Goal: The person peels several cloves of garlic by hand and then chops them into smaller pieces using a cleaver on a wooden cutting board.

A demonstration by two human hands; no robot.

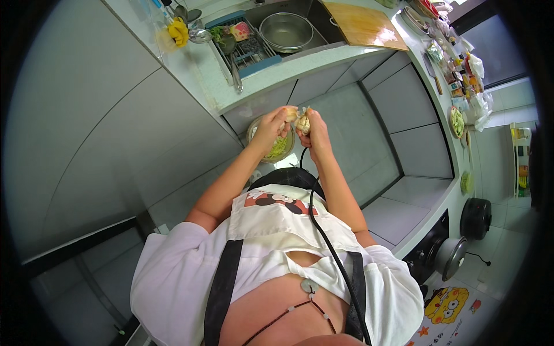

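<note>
My left hand (270, 128) is closed, pinching a pale piece of garlic (292, 115) between thumb and fingers. Right beside it, my right hand (317, 134) grips a garlic bulb (303, 123) with papery skin. The two pieces are almost touching, and I cannot tell whether they are still joined. Both hands are held out in front of my apron. Below them, partly covered by my left hand and forearm, stands a round bin (290, 151) with yellow-green scraps (278, 147) in it.
Ahead, a counter holds a sink with a metal basin (287, 32), a blue-edged drying rack (251, 70), a ladle (235, 72) and a wooden cutting board (366, 26). Along the right counter are a knife (433, 74), several bottles, and a pot (450, 258). A black cable (323, 230) hangs down my front.
</note>
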